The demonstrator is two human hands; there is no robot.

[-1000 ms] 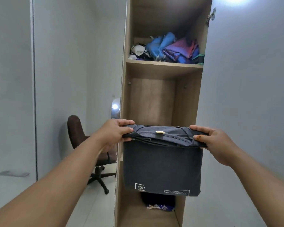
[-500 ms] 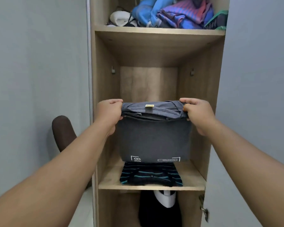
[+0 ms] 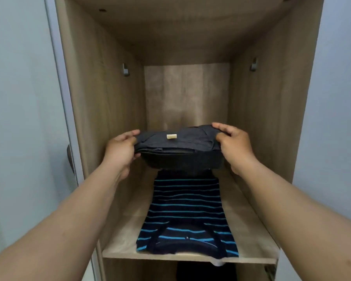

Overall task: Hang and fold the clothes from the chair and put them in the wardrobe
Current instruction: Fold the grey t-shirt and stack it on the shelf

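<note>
Wooden shelf [image 3: 126, 242] boards fill the near view, inside an open wardrobe [image 3: 101, 98] with pale walls either side. Nearest on the shelf lies a folded navy shirt with blue stripes [image 3: 187, 211], flat, its collar toward the front edge. Farther in and held above it is the folded dark grey garment [image 3: 182, 151], its small pale tag [image 3: 171, 136] facing up. The left hand [image 3: 121, 151] grips its left end and the right hand [image 3: 234, 148] its right end, fingers curled over the top with thumbs beneath. It looks soft, light and limp; its middle sags slightly, so holding both ends of the fold seems right to keep the layers from slipping open. Behind stands the back panel [image 3: 186, 94].
</note>
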